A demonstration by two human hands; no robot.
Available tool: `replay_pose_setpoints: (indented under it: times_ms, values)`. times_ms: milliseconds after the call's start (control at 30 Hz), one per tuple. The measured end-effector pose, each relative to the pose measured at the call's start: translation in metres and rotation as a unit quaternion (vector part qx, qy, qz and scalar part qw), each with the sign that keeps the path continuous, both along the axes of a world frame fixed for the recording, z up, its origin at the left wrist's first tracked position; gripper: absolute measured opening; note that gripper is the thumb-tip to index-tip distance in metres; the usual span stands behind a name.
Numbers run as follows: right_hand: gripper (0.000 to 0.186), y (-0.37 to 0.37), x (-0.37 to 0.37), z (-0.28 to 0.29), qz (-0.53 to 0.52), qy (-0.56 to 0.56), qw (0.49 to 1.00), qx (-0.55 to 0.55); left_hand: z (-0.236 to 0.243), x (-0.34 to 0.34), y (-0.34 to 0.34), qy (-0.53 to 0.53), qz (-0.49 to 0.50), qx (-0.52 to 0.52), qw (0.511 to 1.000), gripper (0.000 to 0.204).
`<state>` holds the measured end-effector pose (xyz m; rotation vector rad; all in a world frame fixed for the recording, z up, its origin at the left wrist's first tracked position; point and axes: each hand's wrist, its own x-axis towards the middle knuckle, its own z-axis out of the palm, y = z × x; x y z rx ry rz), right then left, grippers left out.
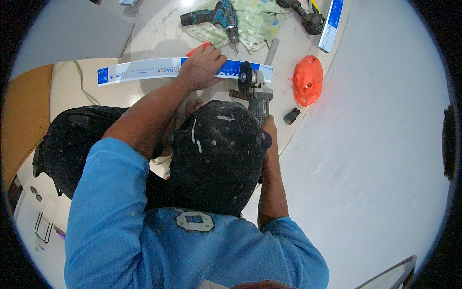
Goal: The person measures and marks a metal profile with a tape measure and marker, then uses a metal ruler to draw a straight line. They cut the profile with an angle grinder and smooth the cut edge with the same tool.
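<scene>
A long aluminium strip (139, 70) with white and blue protective film lies crosswise in front of my knees. My left hand (203, 66) is closed over its middle, fingers across the far edge. A small red piece (196, 49) shows just beyond that hand. My right hand (270, 127) grips the body of a grey angle grinder (260, 102), partly hidden behind my knee. The grinder's dark disc (245, 76) stands upright over the strip's right part; whether it touches the metal I cannot tell. A short brown bar (238, 95) lies beside the grinder.
Beyond the strip, a teal cordless drill (219, 17) rests on a green patterned cloth (257, 29). Farther right are another dark power tool (308, 18) and a second filmed strip (330, 28). An orange plastic bag (308, 82) and a black battery (291, 115) sit near the white wall (375, 135).
</scene>
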<state>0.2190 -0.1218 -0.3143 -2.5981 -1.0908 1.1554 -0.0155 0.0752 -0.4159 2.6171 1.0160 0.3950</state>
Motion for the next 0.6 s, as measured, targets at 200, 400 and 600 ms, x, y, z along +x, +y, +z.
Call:
replay_pose_setpoints:
  times_ms: [200, 400, 600]
  values:
    - [0.062, -0.031, -0.005, 0.035, -0.037, 0.028, 0.999, 0.028, 0.006, 0.003, 0.004, 0.057, 0.001, -0.054, 0.997, 0.070]
    - [0.060, -0.025, -0.007, 0.052, -0.066, 0.042, 0.997, 0.020, 0.010, 0.020, 0.020, 0.072, -0.015, -0.155, 0.985, 0.057]
    - [0.062, -0.030, -0.009, 0.041, -0.024, 0.010, 0.996, 0.090, 0.009, 0.026, 0.001, -0.003, -0.036, -0.060, 0.998, 0.046]
